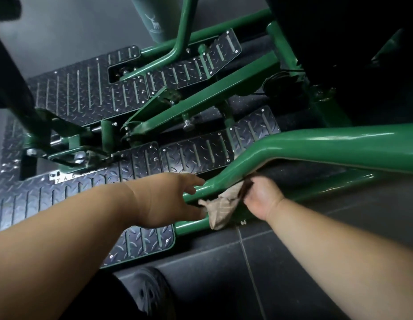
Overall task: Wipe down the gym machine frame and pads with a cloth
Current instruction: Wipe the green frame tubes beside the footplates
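On dark floor tiles (281,262), the right hand (262,197) grips a beige cloth (220,207) against the green frame tube (224,181) (left hand (171,199) apparently loose-fingered beside it), near a treadplate (90,91) scale reading 7 6 5 (64,179).

floor (339,239): dark grey tiles, matte, with thin pale grout lines; one grout line runs down from the middle toward the lower right, another crosses it at a shallow angle. upper left, a smooth grey surface (69,31), plain and unmarked; cannot tell whether wall or floor. light is dim and even, with soft highlights on glossy surfaces. at the bottom centre a dark round disc (150,294) with small holes near its hub, partly cut off by the frame edge. top centre, a dark green cylinder (154,17) bearing a pale deer emblem. far left, a black slanted shape (9,72), blurred and close to the lens.
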### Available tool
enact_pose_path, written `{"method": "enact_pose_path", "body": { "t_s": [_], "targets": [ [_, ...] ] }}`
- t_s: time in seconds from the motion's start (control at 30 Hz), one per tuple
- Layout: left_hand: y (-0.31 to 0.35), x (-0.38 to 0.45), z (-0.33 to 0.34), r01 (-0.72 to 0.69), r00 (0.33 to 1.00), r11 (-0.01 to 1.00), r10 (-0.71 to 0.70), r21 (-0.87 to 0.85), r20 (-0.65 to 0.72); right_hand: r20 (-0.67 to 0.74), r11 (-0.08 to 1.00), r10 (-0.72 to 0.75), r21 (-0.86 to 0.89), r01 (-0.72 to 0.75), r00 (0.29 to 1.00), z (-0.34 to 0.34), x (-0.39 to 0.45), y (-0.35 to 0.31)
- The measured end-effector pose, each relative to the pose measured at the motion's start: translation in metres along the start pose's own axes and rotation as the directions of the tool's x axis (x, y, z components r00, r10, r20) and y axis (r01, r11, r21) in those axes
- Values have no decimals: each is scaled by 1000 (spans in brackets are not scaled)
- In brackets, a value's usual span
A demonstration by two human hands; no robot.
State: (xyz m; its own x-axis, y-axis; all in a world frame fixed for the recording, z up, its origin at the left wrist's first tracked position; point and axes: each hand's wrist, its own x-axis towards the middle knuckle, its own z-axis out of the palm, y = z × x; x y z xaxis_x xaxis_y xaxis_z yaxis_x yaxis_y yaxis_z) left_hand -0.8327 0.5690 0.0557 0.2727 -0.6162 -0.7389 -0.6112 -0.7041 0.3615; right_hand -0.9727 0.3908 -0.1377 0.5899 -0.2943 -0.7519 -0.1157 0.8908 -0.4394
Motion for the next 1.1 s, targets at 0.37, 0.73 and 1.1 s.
{"method": "enact_pose_path", "body": {
  "t_s": [0.37, 0.73, 1.1],
  "targets": [
    [-27, 14, -3, 121, 990, 993, -120, -6, 71, -193, 987, 131, -62, -145, 972, 12, 51, 58],
    [-62, 16, -9, 184, 980, 980, -177, -75, 87, -298, 964, 152, 255, -74, 942, 58, 41, 87],
    [-76, 17, -11, 170, 983, 985, -169, -9, 75, -129, 880, 229, 451, -149, 965, 73, 67, 120]
  ]
}}
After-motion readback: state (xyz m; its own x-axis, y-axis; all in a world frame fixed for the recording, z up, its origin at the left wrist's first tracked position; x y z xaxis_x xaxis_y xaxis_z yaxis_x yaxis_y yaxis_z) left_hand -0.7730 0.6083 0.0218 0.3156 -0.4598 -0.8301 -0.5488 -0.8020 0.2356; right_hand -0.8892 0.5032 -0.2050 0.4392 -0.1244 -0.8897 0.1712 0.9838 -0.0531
